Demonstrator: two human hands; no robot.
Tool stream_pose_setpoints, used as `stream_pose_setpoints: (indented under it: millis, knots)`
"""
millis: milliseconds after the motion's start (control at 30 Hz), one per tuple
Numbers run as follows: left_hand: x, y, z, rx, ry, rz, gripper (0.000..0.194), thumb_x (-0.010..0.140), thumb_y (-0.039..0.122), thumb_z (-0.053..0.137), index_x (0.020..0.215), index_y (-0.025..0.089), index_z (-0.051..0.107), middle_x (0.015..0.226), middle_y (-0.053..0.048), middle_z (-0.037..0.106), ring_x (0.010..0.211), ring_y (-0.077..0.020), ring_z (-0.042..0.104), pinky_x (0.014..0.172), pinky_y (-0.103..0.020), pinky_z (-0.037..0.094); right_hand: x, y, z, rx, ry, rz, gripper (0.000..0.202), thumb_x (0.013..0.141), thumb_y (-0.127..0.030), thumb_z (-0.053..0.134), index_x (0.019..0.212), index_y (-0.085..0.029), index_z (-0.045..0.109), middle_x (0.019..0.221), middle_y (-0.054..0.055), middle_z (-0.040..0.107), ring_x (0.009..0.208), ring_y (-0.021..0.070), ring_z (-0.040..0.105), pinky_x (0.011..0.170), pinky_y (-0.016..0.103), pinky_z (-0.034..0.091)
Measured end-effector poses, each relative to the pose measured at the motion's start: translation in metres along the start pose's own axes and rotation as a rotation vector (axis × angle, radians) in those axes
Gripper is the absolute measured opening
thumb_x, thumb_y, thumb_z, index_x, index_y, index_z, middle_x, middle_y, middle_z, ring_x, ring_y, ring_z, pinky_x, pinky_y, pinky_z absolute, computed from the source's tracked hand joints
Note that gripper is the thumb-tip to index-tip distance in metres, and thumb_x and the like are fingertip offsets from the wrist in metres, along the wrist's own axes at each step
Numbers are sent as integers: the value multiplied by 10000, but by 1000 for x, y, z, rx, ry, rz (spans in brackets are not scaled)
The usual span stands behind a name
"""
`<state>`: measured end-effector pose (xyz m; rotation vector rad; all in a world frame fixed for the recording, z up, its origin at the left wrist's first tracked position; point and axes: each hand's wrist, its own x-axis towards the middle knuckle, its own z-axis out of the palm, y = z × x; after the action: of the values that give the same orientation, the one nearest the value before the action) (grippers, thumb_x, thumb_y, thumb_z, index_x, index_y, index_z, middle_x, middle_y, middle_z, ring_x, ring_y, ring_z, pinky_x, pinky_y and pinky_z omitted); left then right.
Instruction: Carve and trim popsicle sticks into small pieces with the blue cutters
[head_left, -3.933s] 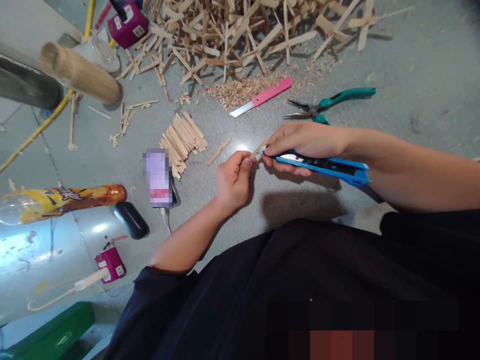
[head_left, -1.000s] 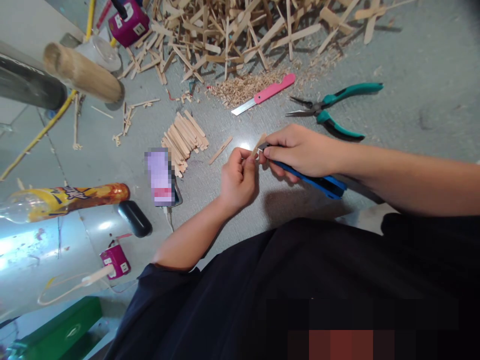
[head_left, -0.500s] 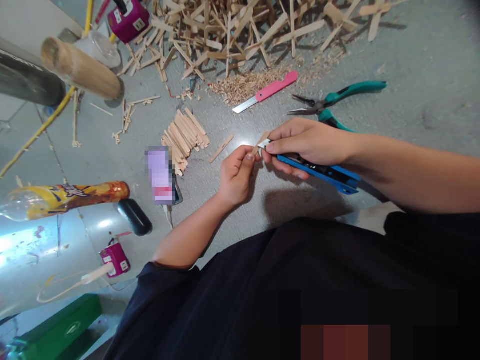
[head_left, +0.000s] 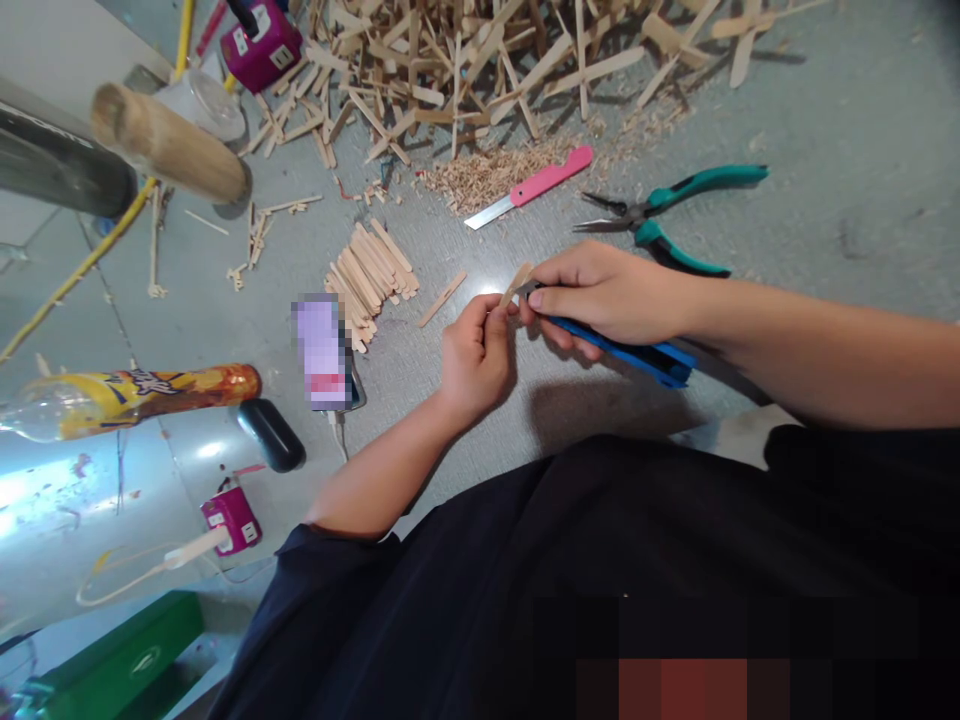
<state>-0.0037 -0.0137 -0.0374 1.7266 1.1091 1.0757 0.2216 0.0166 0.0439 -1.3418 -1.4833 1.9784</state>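
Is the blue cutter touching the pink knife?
Apart: the head view shows grey surface between the blue cutter in the right hand and the pink knife.

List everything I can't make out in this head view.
All in the head view:
Wooden stick: near end hidden by the left hand.
Blue cutter: partly covered by the right hand.
Phone: screen blurred by pixelation.
Stick heap: far side cut off by the top edge.

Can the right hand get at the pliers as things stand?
Probably yes, once freed: the right hand grips the blue cutter, but the pliers lie close by, nothing seen between.
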Motion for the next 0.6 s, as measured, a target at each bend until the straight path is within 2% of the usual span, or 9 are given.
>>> stream_pose_setpoints:
  millis: [367, 600]
  knots:
    - [-1, 5, -1, 93, 3, 69, 407, 1280, 530, 532, 1162, 224, 773, 898, -22, 787, 695, -131, 656, 689, -299, 494, 0, -1, 4, 70, -34, 26, 366, 1165, -535, 766, 941, -252, 704, 653, -20, 717, 439, 142, 593, 472, 302, 490]
    - [-1, 6, -3, 189, -4, 146, 401, 1289, 501, 492, 1160, 232, 760, 858, -20, 782, 672, -142, 672, 678, -306, 485, 0, -1, 6, 65, 4, 54, 292, 1175, -454, 719, 964, -252, 706, 644, -20, 705, 431, 148, 579, 456, 313, 459]
